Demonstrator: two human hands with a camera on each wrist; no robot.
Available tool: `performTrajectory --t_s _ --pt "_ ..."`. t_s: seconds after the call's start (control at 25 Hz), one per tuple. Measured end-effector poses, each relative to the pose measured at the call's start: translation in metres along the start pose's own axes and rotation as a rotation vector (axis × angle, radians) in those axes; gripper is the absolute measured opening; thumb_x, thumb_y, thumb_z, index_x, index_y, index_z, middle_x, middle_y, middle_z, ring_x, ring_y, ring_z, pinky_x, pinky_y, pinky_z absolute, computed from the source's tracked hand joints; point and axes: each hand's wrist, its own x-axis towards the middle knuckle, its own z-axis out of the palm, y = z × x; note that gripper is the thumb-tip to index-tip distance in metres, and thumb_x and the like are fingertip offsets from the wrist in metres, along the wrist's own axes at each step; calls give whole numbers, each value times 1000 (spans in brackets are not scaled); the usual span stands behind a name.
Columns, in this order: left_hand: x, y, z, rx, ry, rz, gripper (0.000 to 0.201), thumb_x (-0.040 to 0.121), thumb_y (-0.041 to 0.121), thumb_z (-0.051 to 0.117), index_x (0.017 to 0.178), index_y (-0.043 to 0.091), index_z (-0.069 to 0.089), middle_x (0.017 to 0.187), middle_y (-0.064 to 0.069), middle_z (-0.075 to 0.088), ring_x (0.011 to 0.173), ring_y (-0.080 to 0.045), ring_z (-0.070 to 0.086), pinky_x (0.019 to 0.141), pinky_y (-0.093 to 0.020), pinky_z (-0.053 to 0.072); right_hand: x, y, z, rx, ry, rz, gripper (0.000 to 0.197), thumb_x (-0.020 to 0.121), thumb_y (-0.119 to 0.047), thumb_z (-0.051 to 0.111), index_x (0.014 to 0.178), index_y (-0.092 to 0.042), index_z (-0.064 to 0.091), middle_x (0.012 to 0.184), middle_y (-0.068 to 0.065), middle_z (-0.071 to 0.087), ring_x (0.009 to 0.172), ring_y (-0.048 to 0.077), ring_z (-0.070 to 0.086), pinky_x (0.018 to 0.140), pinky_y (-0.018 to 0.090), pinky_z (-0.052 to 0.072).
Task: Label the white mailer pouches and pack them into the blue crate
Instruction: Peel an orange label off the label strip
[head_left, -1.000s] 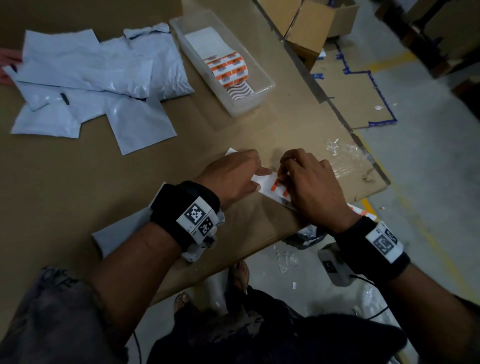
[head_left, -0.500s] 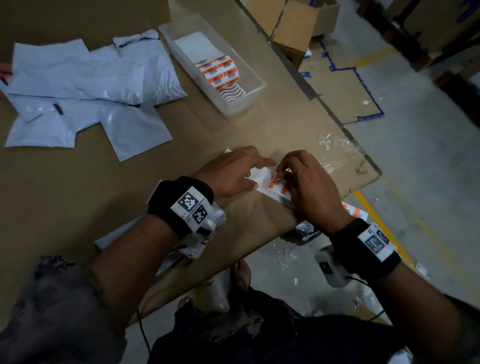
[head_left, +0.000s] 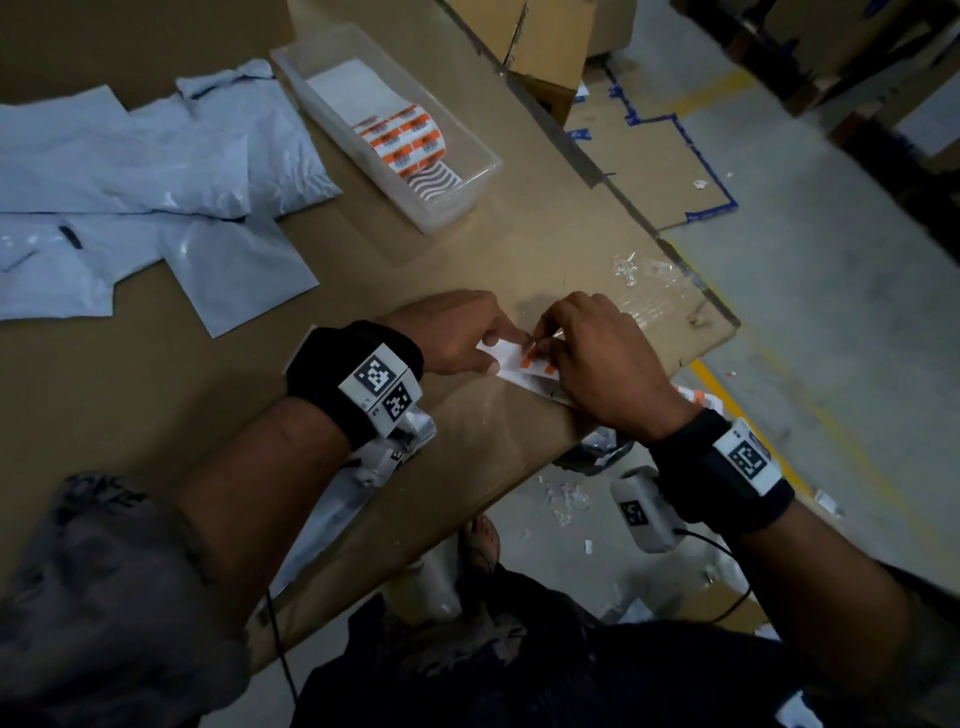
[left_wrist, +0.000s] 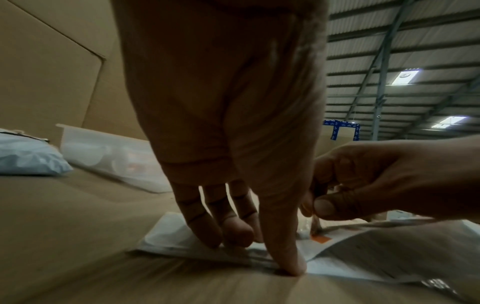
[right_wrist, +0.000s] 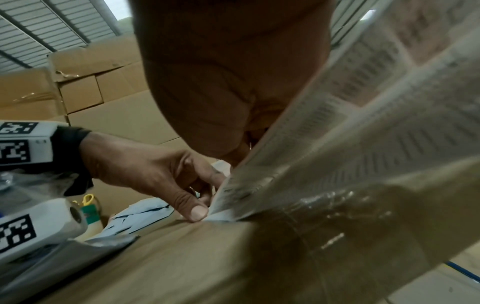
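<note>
On the cardboard-covered table (head_left: 156, 415) lies a white backing strip of labels (head_left: 501, 358). My left hand (head_left: 496, 340) presses it flat with straight fingers and thumb (left_wrist: 285, 259). Just right of it, my right hand (head_left: 540, 345) pinches the edge of an orange label (head_left: 537, 366) on the strip. The strip's tail (head_left: 696, 400) hangs over the table edge and fills the right wrist view (right_wrist: 350, 123). One white mailer pouch (head_left: 363, 483) lies under my left forearm. Several more pouches (head_left: 156, 171) are piled at the far left. No blue crate shows.
A clear plastic tray (head_left: 467, 202) holding a roll of orange labels (head_left: 405, 137) stands behind my hands. Cardboard boxes (head_left: 540, 47) stand beyond the table's right edge. Crumpled clear film (head_left: 649, 280) lies near the table corner, and paper scraps litter the floor (head_left: 566, 501).
Both hands stay at the label strip near the table's front edge. My right fingertips have worked in closer to my left fingers at the orange label.
</note>
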Motion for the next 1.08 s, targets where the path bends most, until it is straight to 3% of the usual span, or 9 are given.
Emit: performTrajectory --t_s 0.08,0.2,0.36,0.44,0.52,0.64,0.76,0.84,1.08 --pt "2 1 -1 13 3 1 28 91 22 75 118 24 66 105 3 55 89 -12 51 70 -22 30 -4 -4 2 24 35 -38 33 83 -39 41 94 -19 65 92 2 64 88 29 54 69 44 43" --pt "3 2 -3 50 -2 -11 36 90 25 76 123 17 66 93 10 54 85 -11 56 68 -23 34 -10 -9 4 11 80 -89 20 84 -25 51 97 -19 64 87 1 65 85 28 52 65 40 36" --pt "1 4 -4 45 -8 -23 47 91 25 76 136 22 62 105 4 60 78 -5 52 64 -19 35 -20 -14 5 14 184 -144 19 93 -26 48 97 -17 64 86 2 62 84 24 47 67 36 30" --pt "0 5 -4 49 -4 -12 50 91 25 75 139 27 60 106 4 59 80 -6 51 61 -12 32 -28 -12 8 47 236 -140 4 95 -20 61 97 -17 63 86 1 61 84 23 46 68 37 35" --pt "0 5 -5 65 -16 3 55 92 25 74 143 32 56 102 7 56 85 -7 52 59 -14 32 -33 -9 11 100 270 -100 12 92 -11 70 98 -18 63 86 -2 60 85 20 45 70 39 39" --pt "0 4 -6 62 -15 25 55 91 23 75 143 32 56 101 6 57 89 -11 56 60 -11 33 -35 -10 12 245 274 -22 10 99 -13 63 106 -19 65 92 -7 59 91 15 47 73 34 40" --pt "1 3 -6 49 -19 35 55 91 23 75 142 30 57 97 8 56 79 -5 53 63 -9 35 -30 -10 11 340 244 36 20 100 -20 63 120 -20 61 101 -11 65 98 12 52 79 32 42" --pt "3 3 -5 52 -26 18 54 90 24 76 141 31 58 93 13 55 79 -7 55 62 -14 36 -27 -11 6 386 216 82 27 93 -18 69 117 -25 58 94 -16 66 95 12 58 79 33 45" --pt "5 2 -5 44 -26 15 55 89 21 77 140 30 59 91 10 58 75 1 53 59 -2 36 -31 -21 -24 678 320 212 28 90 -8 69 109 -23 54 85 -6 73 86 9 69 74 23 46"
